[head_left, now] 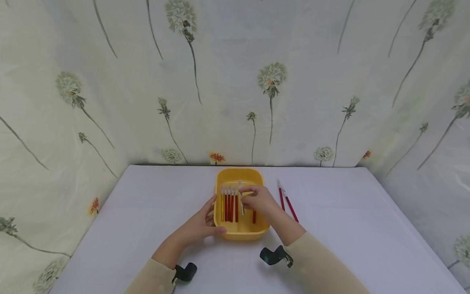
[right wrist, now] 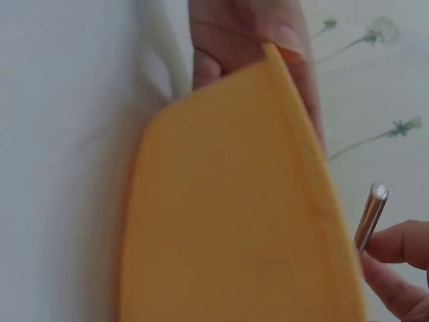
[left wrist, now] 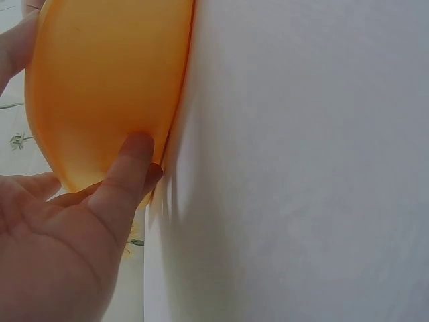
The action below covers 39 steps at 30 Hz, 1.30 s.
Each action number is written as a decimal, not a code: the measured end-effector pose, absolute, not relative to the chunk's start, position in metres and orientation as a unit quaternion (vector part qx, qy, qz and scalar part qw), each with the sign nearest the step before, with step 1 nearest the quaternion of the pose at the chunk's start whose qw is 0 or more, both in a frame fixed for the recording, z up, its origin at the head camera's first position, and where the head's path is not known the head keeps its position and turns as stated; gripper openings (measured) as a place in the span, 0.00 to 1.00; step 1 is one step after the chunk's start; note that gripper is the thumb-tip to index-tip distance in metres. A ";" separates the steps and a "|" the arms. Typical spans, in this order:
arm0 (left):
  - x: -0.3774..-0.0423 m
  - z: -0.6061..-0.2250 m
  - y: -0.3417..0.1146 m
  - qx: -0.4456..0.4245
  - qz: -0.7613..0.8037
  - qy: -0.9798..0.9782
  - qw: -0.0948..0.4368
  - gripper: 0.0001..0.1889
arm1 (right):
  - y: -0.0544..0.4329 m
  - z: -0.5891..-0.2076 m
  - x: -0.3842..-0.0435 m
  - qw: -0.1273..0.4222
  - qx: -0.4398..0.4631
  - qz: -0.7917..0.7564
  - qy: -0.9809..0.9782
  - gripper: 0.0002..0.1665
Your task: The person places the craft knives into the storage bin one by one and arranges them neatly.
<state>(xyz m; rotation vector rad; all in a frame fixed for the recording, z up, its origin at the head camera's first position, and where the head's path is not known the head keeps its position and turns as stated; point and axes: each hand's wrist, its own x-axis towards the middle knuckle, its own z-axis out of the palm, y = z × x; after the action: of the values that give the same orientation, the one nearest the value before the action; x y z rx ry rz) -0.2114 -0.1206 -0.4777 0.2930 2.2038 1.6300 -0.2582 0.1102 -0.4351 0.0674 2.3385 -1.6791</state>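
My right hand is over a yellow plastic tray, pinching a slim silver pen-like tool between thumb and fingers. In the right wrist view the shiny round end of that silver tool sticks up beyond the tray rim. My left hand holds the tray's near left corner, its thumb over the rim and its fingers against the outer wall. Several red pen-like tools with pale tips lie side by side in the tray, beside a yellow one. Another red one lies under my right hand, partly hidden.
Two red pen-like tools with pale tips lie on the white table right of the tray, partly behind my right forearm. A flower-print curtain stands behind the table's far edge. A small black camera is on each wrist.
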 end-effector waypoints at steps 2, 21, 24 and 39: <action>-0.212 -0.478 -0.121 0.105 0.578 0.787 0.190 0.59 | 0.105 -0.440 -0.258 0.129 0.016 -0.575 0.808 0.17; -0.209 -0.479 -0.121 0.106 0.572 0.792 0.185 0.59 | 0.094 -0.462 -0.272 0.111 0.021 -0.491 0.864 0.16; -0.209 -0.480 -0.121 0.107 0.573 0.792 0.183 0.59 | 0.093 -0.462 -0.275 0.111 0.024 -0.489 0.865 0.16; -0.207 -0.478 -0.120 0.107 0.577 0.789 0.183 0.59 | 0.091 -0.466 -0.284 0.117 0.027 -0.478 0.870 0.16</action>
<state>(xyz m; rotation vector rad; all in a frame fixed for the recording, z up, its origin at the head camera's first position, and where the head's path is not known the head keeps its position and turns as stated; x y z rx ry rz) -0.2071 -0.1197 -0.4778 0.3010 2.2261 1.6276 -0.2837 0.0914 -0.4662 0.0797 2.5457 -1.4000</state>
